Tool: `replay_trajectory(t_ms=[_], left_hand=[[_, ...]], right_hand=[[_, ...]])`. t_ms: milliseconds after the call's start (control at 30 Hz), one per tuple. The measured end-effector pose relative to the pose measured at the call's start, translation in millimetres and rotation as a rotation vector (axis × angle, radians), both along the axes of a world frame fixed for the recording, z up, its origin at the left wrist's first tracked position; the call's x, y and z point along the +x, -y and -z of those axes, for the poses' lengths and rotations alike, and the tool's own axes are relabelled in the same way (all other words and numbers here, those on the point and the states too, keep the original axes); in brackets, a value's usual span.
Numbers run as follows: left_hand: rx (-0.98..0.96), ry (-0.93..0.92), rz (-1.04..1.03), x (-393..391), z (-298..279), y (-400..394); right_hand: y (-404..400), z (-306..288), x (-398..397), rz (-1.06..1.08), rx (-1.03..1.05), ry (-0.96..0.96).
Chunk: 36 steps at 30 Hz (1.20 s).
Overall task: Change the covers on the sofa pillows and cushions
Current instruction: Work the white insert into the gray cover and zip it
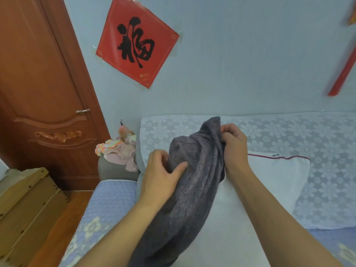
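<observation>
A dark grey woven fabric cover (190,182) hangs bunched above a white pillow insert with a maroon piped edge (273,182), which lies on the sofa seat against the lace-draped sofa backrest (289,135); the left hand (159,176) grasps the cover's left side, thumb laid across the cloth and fingers curled behind it; the right hand (234,145) pinches the cover's upper right edge with clenched fingers, just above the insert; a heap of pink and striped clothes (119,151) sits on the sofa's armrest, left of the insert; a brown wooden door (38,83) stands farther left; a red paper square with a black character (137,40) hangs on the wall above.
</observation>
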<state>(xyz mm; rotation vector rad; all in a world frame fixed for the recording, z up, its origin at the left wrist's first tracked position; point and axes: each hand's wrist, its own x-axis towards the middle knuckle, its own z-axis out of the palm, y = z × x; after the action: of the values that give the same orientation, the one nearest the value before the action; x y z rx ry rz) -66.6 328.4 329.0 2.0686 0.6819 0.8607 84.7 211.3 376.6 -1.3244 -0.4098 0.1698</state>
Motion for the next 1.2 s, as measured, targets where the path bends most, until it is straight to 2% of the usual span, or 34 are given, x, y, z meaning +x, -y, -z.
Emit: replay_trajectory(t_ms=[100, 167, 267, 333, 367, 500, 567, 633, 733, 800, 867, 933, 1067, 1133, 1200], left_hand=[[-0.229, 0.015, 0.234, 15, -21, 0], [-0.263, 0.01, 0.355, 20, -21, 4], [-0.369, -0.032, 0.377, 23, -7, 1], [-0.673, 0.041, 0.324, 24, -6, -2], [-0.751, 0.083, 0.246, 26, -7, -3], [-0.428, 0.241, 0.035, 30, -18, -4], [-0.385, 0.3, 0.054, 30, -19, -8], [-0.348, 0.193, 0.137, 28, -14, -10], [-0.361, 0.026, 0.237, 27, -3, -1], [-0.45, 0.049, 0.218, 27, -1, 0], [-0.494, 0.147, 0.161, 25, -3, -1], [-0.37, 0.229, 0.07, 23, -8, -5], [-0.096, 0.281, -0.028, 19, -24, -18], [0.031, 0.271, -0.032, 17, -33, -20], [0.099, 0.291, -0.024, 11, -43, -17]], right_hand=[[-1, -2, -7, -0.02, 0.007, 0.0], [-1, -5, -11, -0.026, 0.011, -0.014], [2, -8, -15, -0.047, 0.009, -0.057], [3, -9, -17, -0.077, -0.011, -0.086], [2, -8, -18, -0.086, -0.037, -0.09], [-1, -8, -20, -0.074, -0.13, -0.012], [-2, -10, -20, -0.051, -0.149, 0.028], [-3, -12, -20, -0.035, -0.145, 0.039], [-6, -10, -24, -0.058, -0.149, 0.065], [-8, -6, -26, -0.095, -0.141, 0.048], [-5, -6, -25, -0.12, -0.136, 0.034], [4, -12, -21, -0.12, -0.244, 0.125], [19, -25, -18, -0.116, -0.611, 0.312], [24, -30, -19, 0.019, -0.728, 0.39], [29, -30, -10, 0.166, -0.758, 0.391]])
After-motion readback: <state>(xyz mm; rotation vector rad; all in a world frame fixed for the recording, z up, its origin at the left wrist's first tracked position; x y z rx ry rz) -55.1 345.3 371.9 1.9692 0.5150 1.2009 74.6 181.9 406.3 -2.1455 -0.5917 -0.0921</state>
